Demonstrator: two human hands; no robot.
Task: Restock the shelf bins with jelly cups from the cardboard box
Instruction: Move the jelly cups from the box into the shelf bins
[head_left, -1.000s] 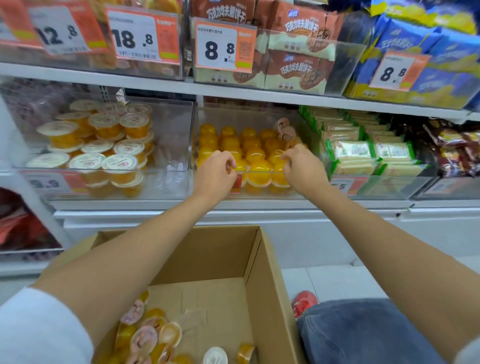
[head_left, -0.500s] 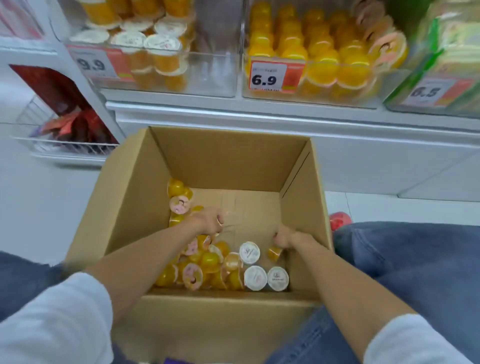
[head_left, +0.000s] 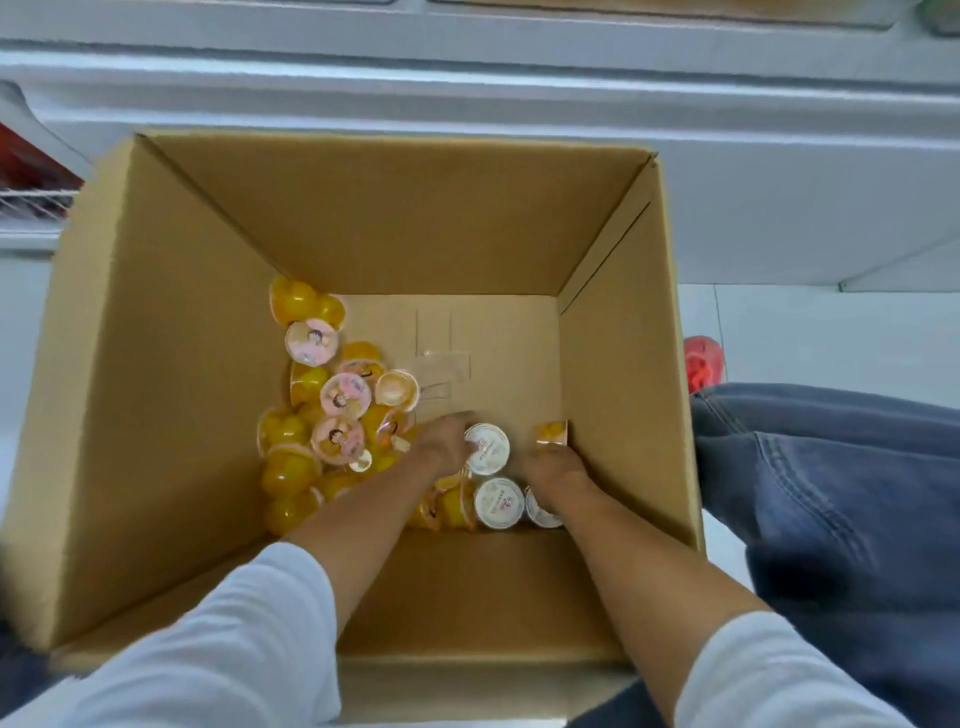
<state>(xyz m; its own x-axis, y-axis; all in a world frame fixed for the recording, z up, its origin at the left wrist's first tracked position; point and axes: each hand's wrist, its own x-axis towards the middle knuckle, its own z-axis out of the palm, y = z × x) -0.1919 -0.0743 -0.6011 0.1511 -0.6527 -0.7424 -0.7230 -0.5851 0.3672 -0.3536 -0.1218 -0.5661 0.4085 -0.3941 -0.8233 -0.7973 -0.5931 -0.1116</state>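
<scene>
Jelly cups (head_left: 291, 467) lie heaped on the left and near part of the cardboard box (head_left: 156, 364) floor, with both our hands down among them.
Our left hand (head_left: 441, 444) reaches to the box floor, its fingers against the left edge of a white-lidded cup (head_left: 488, 451); blur keeps us from telling whether they grip it. Our right hand (head_left: 558, 470) sits close to the right wall with its fingers curled down. A small orange cup (head_left: 550, 434) touches its fingertips, and we cannot tell whether it is pinched. 2 more white-lidded cups (head_left: 498, 503) lie just near of the hands, between our wrists. Pink-lidded cups (head_left: 345, 395) sit on the orange heap at the left. Beyond the box runs the white shelf base (head_left: 467, 78); to the right are a denim knee (head_left: 831, 493) and a red shoe (head_left: 704, 364).
</scene>
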